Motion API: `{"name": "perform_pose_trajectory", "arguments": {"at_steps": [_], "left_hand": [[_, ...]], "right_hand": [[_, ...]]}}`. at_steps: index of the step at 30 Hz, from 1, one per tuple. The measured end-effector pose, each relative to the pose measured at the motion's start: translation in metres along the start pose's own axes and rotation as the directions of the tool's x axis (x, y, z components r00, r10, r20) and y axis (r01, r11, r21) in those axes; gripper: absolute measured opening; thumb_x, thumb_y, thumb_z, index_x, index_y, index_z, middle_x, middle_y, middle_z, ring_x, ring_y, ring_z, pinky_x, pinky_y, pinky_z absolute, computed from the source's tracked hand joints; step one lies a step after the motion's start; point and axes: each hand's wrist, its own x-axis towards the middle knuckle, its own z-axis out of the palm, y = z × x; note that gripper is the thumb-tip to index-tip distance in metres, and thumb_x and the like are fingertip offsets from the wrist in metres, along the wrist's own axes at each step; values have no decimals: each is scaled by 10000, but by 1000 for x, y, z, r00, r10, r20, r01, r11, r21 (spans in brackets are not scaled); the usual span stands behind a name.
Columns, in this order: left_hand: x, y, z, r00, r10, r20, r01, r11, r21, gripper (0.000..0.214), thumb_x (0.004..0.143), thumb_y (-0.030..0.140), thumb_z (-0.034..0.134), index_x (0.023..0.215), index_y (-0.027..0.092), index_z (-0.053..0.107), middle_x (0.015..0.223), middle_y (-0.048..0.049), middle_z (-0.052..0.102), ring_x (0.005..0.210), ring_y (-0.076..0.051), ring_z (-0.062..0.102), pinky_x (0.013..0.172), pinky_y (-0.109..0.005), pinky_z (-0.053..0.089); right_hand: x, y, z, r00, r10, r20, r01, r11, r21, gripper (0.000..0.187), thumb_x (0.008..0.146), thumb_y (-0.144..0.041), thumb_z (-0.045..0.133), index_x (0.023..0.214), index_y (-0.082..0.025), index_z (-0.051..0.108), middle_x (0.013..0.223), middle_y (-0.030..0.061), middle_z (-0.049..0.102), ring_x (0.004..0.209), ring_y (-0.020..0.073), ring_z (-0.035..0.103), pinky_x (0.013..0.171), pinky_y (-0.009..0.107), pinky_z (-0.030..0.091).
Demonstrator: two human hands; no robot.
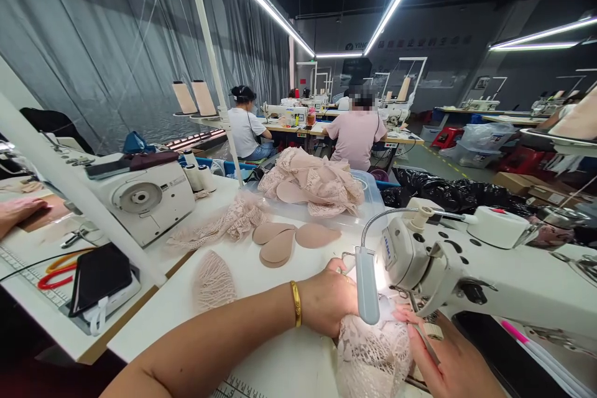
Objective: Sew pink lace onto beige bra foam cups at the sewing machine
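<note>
A pale pink lace piece lies bunched under the sewing machine head, lit by a small lamp on a bendable neck. My left hand, with a gold bracelet at the wrist, is closed on the lace's upper left edge; the lamp covers most of its fingertips. On the other side, my right hand grips the lace close to the needle area, fingers pressed onto the cloth. The needle itself is hidden. Left of my hands lie several beige teardrop-shaped pads and a lace-covered cup.
Behind the pads, a clear plastic bin holds heaped lace pieces. A black phone lies beside the machine at right. At left stand a thread stand and another machine; a co-worker's hand rests there. Other people sit ahead.
</note>
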Motion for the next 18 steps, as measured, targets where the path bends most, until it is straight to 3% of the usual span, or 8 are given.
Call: {"name": "perform_pose_trajectory", "arguments": {"at_steps": [4,7,10,14,18], "left_hand": [[-6,1,-2,998,-55,41,52,996,70,190,863,212,649,1051,239,659,1042,-18,747,893,-228,620,967,-485,316],[-5,10,-1,981,-189,43,177,964,196,117,898,292,617,975,222,671,1003,-63,715,898,-266,599,957,-530,320],[0,26,2,959,-279,54,259,934,246,195,908,368,599,971,196,666,985,-114,692,903,-300,582,913,-531,343],[1,40,0,955,-290,60,274,943,188,375,881,522,662,1025,176,664,1059,-145,669,1006,-338,572,919,-497,375],[-10,28,-18,944,-234,231,238,971,12,650,732,773,741,987,180,667,1098,-154,647,1044,-361,563,894,-464,418]], "right_hand": [[2,-1,-7,976,-216,4,215,973,-87,309,1086,-270,382,1041,-248,687,974,58,828,827,233,796,798,374,606],[9,-12,-9,957,-287,48,288,957,-24,292,1081,-302,409,1265,-208,615,1048,54,826,899,228,798,825,361,604],[11,-21,1,963,-259,71,258,966,26,338,1086,-385,444,1349,-212,567,1158,73,806,923,250,792,781,377,614],[-3,-16,20,975,-156,159,150,987,52,307,1054,-249,465,1344,-245,565,1048,41,788,879,241,770,762,370,610],[-16,-1,19,933,-75,353,47,995,86,161,1028,-213,467,1007,-285,609,928,2,729,774,204,721,684,324,580]]}}
